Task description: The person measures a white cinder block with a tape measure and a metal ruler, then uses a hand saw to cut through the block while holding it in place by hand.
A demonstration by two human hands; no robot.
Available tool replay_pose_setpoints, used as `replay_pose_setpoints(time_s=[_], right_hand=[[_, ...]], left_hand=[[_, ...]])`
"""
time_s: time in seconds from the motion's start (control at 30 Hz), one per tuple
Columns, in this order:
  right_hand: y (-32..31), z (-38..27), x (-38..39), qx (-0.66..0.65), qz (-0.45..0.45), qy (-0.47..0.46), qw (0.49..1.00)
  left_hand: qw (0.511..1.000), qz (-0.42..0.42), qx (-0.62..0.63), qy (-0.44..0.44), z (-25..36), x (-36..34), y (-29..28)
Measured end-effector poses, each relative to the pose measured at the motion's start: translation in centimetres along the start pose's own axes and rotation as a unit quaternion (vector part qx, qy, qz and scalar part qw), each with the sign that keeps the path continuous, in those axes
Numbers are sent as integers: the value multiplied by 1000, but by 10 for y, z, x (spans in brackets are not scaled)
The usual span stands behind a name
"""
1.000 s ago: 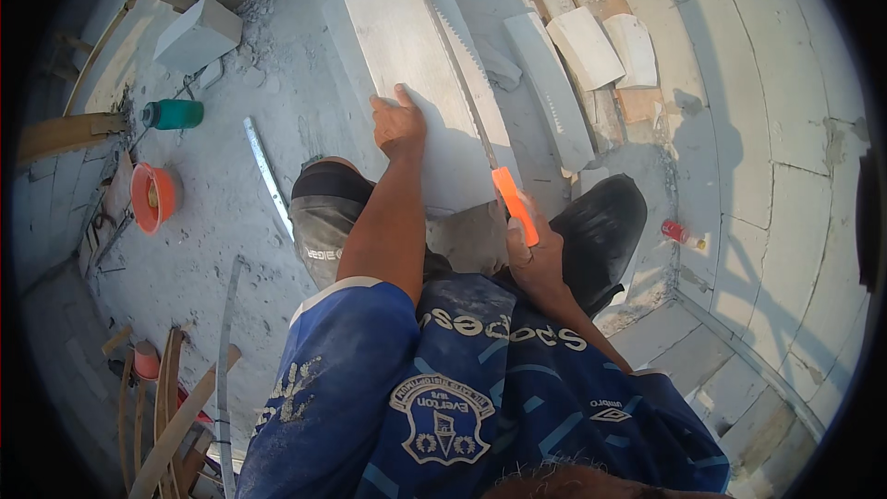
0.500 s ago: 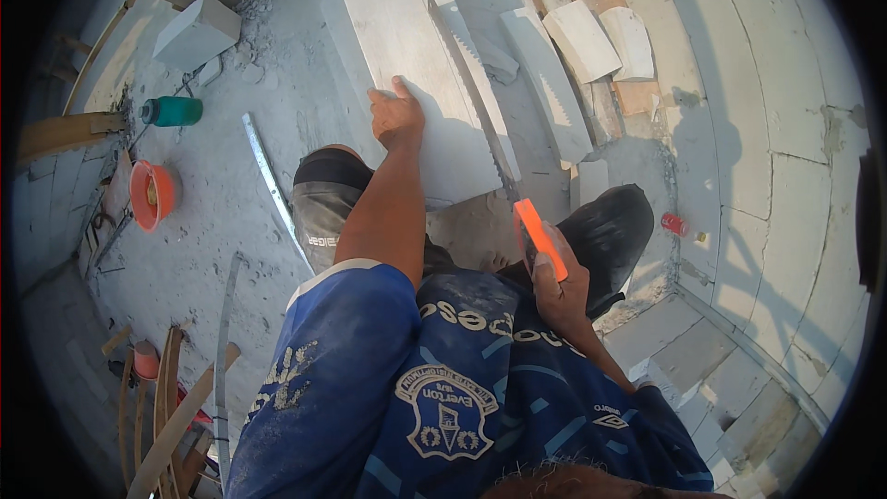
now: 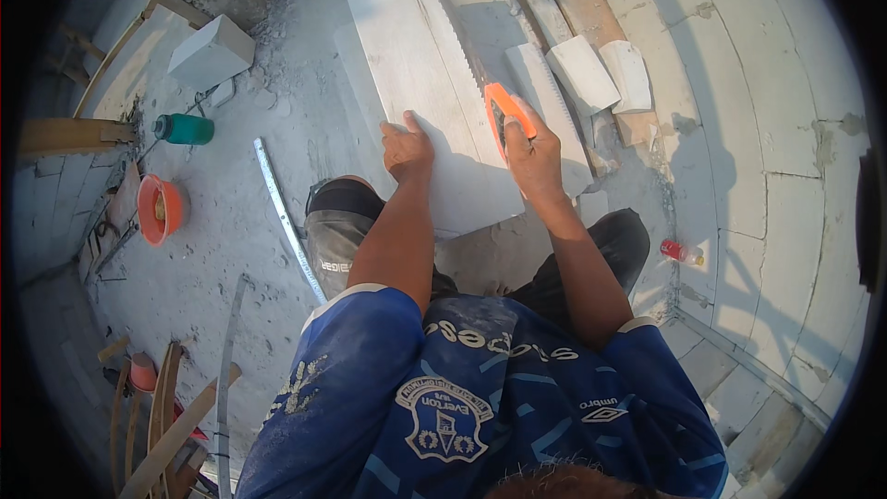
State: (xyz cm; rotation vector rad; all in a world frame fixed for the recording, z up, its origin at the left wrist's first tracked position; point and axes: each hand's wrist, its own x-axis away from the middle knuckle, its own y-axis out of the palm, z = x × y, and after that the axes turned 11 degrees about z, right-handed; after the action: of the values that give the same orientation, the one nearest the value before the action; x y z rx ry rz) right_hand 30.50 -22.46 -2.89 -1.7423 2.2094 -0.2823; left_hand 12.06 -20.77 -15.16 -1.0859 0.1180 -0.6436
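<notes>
In my right hand (image 3: 531,150) is the orange handle of a hand saw (image 3: 506,111), with the fingers wrapped round it. Its long toothed blade runs away from me, over the right part of a pale block (image 3: 407,51) that lies flat before my knees. A thin dark line runs lengthwise along the block's top, left of the handle. My left hand (image 3: 407,146) grips the block's left edge, its thumb on top and some fingertips hidden. A narrow pale offcut with a jagged edge (image 3: 545,83) lies just right of the saw.
Two smaller pale pieces (image 3: 582,74) rest on boards by the right wall. At left are a white block (image 3: 212,51), a green bottle (image 3: 185,129) and an orange bucket (image 3: 159,210). A metal strip (image 3: 286,217) lies beside my left knee; a red bottle (image 3: 679,251) lies at right.
My right hand has pushed the saw forward, away from my body, so the handle is now above the block. My left hand stays on the block's edge; the view has shifted slightly.
</notes>
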Motion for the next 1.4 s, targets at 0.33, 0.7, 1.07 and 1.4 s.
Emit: replay_pose_setpoints(time_s=[0.33, 0.7, 1.07, 1.4], right_hand=[[36, 3, -17, 54, -4, -37, 998], [-17, 5, 80, 12, -19, -32, 999], [28, 29, 36, 57, -39, -19, 997], [-4, 35, 69, 25, -14, -60, 998]], left_hand=[[1000, 16, 11, -1, -2, -1, 2], [1000, 0, 1, 11, -3, -2, 3], [1000, -8, -6, 8, -3, -1, 2], [1000, -6, -3, 15, -3, -2, 4]])
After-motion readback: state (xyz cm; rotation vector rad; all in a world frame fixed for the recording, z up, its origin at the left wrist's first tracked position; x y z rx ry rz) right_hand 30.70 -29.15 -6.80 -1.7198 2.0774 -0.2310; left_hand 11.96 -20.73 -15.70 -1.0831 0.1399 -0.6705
